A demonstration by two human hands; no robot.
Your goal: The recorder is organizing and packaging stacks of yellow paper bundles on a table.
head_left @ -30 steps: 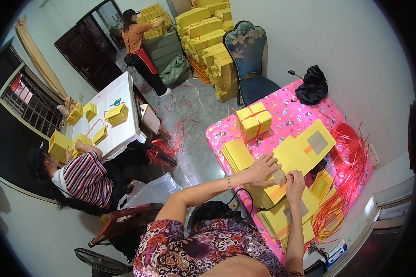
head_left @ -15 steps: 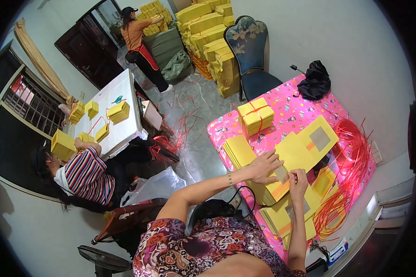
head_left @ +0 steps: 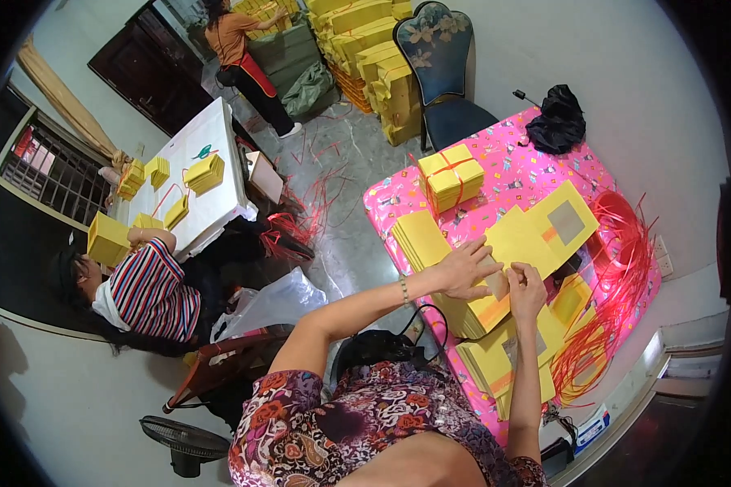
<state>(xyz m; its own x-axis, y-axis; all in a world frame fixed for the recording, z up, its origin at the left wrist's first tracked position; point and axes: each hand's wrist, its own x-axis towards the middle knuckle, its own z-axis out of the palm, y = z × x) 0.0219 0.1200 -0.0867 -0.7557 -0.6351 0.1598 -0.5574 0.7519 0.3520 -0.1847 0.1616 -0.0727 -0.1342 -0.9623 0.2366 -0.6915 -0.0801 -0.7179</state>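
My left hand lies with spread fingers on a stack of flat yellow paper envelopes, which have grey window panels and orange strips. Just right of it, my right hand is curled, thumb and fingers pinched at the edge of the top envelope; the fingers partly hide the pinched spot. Beyond both hands, more yellow envelopes fan out, one showing its grey panel. Below my right forearm, another stack of envelopes sits near the table edge.
A yellow bundle tied with red strap stands on the pink patterned table cover. Red plastic strands heap at the right, a black bag behind. A seated person and a standing person handle yellow bundles. A chair stands beyond.
The whole view has shifted slightly upward. My right hand's fingers have loosened and tilted a little at the envelope edge, while my left hand stays spread on the stack.
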